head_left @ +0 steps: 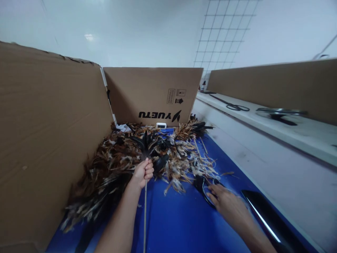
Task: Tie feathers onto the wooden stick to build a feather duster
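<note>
My left hand (144, 172) is closed in a fist around a thin pale stick (145, 218), which runs down toward me. Dark feathers (145, 142) fan out from the top of this stick, just above the fist. Lower right, my right hand (223, 200) has its fingers stretched toward a black-handled pair of scissors (203, 189) on the blue table; the fingertips are at the handle loops and slightly blurred. Loose brown, black and cream feathers (116, 151) lie heaped beyond and to the left of my hands.
Cardboard panels stand at the left (52, 126) and back (147, 91). A black flat object (265, 214) lies on the blue table (179, 218) at right. The white ledge (252, 121) holds another pair of scissors (233, 106). A small white device (161, 125) stands at the back.
</note>
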The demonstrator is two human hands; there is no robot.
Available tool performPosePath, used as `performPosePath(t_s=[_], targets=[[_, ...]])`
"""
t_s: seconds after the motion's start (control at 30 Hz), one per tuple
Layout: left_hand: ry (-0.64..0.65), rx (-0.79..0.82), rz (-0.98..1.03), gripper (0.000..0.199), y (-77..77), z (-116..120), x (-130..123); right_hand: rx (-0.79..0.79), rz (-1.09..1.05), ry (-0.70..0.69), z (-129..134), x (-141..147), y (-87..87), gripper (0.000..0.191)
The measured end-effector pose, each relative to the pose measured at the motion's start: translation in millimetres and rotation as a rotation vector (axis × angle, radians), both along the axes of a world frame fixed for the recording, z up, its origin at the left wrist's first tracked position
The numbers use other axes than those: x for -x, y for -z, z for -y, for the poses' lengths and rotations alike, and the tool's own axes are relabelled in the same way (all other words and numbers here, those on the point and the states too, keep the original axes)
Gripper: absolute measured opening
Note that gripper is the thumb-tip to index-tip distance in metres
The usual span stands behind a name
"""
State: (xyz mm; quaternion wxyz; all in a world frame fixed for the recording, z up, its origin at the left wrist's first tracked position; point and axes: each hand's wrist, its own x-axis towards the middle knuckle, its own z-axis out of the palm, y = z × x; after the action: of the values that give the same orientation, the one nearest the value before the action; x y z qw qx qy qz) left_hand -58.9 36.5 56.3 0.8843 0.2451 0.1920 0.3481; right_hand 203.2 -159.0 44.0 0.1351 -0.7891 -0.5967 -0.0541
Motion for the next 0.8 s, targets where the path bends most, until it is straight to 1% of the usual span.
performPosePath(t_s=[0.13, 0.23, 0.37, 0.43, 0.5, 0.57, 0.7, 0.73, 0.8], targets=[[-0.004, -0.015, -0.017, 0.020, -2.7, 2.5, -1.3, -0.039, 0.002, -0.008, 17.4, 9.2, 21.0, 0.024], [-0.011, -0.026, -0.031, 0.020, -3.2, 3.1, -2.5, -0.074, 0.075, -0.009, 16.6, 21.1, 26.2, 0.025], [-0.012, -0.028, -0.054, 0.021, -2.1, 3.2, -3.8, -0.077, 0.181, -0.012, -1.4, 30.0, 18.2, 0.029], [-0.010, -0.025, -0.068, 0.022, -1.1, 3.4, -4.4, -0.043, 0.203, -0.025, -13.5, 30.2, 11.7, 0.024], [-0.007, -0.028, -0.076, 0.023, 0.1, 3.8, -5.2, -0.003, 0.207, -0.063, -24.7, 29.2, 5.4, 0.020], [0.000, -0.031, -0.083, 0.024, 1.2, 4.5, -6.4, 0.026, 0.201, -0.114, -33.4, 29.5, -0.3, 0.021], [0.015, -0.034, -0.107, 0.026, 2.7, 6.7, -9.9, -0.021, 0.203, -0.216, -45.0, 43.4, -10.7, 0.020], [0.019, -0.035, -0.111, 0.026, 2.9, 7.2, -10.7, -0.040, 0.203, -0.250, -48.0, 49.8, -12.7, 0.024], [0.026, -0.038, -0.117, 0.027, 3.3, 8.1, -11.9, -0.056, 0.197, -0.312, -56.6, 63.8, -15.1, 0.038]])
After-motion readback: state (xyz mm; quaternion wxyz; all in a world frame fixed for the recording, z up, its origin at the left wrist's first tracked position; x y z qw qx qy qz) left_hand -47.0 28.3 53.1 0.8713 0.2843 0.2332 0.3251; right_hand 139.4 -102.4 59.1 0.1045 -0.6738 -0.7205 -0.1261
